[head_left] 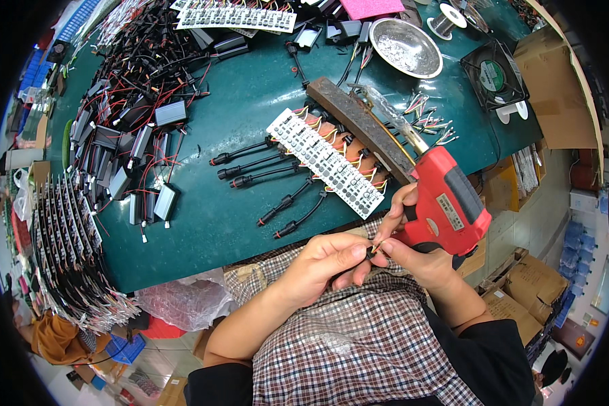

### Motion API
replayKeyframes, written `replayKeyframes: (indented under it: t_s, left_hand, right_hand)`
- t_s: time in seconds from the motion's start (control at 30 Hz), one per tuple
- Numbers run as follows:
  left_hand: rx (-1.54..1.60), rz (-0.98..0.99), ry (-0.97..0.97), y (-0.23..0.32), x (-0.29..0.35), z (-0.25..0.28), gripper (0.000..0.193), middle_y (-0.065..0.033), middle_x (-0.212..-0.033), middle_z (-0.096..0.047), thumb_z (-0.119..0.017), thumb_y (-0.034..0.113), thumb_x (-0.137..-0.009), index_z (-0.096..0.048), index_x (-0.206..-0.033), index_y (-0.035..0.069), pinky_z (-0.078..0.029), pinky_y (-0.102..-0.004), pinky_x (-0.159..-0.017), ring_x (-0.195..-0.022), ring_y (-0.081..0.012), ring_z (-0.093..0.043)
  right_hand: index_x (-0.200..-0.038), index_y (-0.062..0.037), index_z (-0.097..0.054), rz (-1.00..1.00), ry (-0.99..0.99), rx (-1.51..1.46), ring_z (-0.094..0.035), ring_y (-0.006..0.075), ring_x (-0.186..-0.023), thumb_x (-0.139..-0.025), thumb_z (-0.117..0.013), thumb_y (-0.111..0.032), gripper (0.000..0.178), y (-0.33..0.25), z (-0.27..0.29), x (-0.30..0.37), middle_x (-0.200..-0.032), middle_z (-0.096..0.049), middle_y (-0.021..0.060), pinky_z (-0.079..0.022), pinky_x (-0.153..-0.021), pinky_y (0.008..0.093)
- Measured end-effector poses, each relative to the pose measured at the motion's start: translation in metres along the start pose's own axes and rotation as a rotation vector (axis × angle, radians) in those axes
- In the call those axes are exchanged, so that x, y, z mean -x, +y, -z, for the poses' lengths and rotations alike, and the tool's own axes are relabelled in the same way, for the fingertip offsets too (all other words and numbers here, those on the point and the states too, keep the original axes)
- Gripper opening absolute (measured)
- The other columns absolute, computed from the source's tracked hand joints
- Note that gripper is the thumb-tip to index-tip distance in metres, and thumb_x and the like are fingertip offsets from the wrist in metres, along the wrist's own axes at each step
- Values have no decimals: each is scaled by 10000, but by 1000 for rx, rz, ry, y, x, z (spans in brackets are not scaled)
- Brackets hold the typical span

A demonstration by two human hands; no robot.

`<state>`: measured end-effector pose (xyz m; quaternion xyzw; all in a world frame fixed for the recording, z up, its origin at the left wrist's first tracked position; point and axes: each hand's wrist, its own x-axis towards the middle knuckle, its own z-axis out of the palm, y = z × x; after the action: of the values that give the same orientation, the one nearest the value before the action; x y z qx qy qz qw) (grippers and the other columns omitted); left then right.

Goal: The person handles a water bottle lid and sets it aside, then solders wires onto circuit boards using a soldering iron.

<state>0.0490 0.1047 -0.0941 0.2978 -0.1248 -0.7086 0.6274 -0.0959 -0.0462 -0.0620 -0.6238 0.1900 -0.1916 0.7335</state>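
Note:
Just in front of my checked apron, my left hand [328, 262] pinches a small black cable end [370, 252] between thumb and fingers. Thin yellowish wires [377, 247] stick up from it, and the thumb of my right hand [416, 260] meets them there. That same right hand also carries a red soldering gun [446, 203], its metal tip pointing up and away over the bench. Beyond my hands lies a white circuit board panel [325, 162] with coloured wires along its far edge. Several black cables [257, 164] with connectors reach out from beneath it. A dark heavy bar [358, 125] lies behind the panel.
Piles of grey metal cases [170, 113] and black cables fill the left side of the green bench [216, 203]. At the back right stand a metal bowl [406, 49], a solder spool [446, 21] and a black fan [494, 74]. Cardboard boxes [511, 314] sit to the right.

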Motion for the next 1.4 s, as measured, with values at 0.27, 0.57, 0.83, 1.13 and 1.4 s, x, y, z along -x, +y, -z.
replayKeyframes:
  t_s: [0.27,0.57,0.83,1.13,1.4]
  left_hand:
    - [-77,-38,2,-7,-1,5,398,-52,-791,-655,-565,318,-1092,-710,-1145,-49,-398,-197,-553,-596,-51,-479]
    - [-498,-275,-101,-2,5,-17,321,-58,-888,-681,-554,251,-1105,-689,-1180,-31,-428,-240,-586,-675,-98,-562]
    - [204,-3,17,5,5,-4,367,7,-743,-484,-447,292,-1124,-611,-1038,-25,-282,-196,-510,-573,-33,-337]
    - [265,-30,28,0,-2,0,346,18,-731,-463,-430,261,-1123,-612,-1047,-23,-275,-201,-488,-568,-37,-339]
    - [-315,-162,245,-5,-1,-9,325,21,-796,-570,-524,280,-1111,-661,-1176,-7,-342,-180,-542,-605,-25,-419]
  right_hand:
    - [-1281,-58,-383,36,24,97,-640,150,-916,-857,-639,163,542,1,-7,2,-1163,-468,99,-596,-814,311]
    - [-1266,-42,-378,182,150,303,-610,136,-968,-872,-618,170,508,-4,-11,7,-1196,-444,113,-544,-802,268]
    - [-1291,-19,-454,209,409,311,-578,133,-939,-902,-601,128,441,-8,18,15,-1197,-495,105,-534,-883,302]
    - [-1290,-24,-452,171,370,452,-587,144,-982,-898,-581,156,451,-2,26,29,-1183,-506,105,-524,-877,297]
    - [-1312,-41,-457,197,201,528,-597,125,-974,-918,-699,102,484,-5,15,19,-1195,-494,71,-515,-869,277]
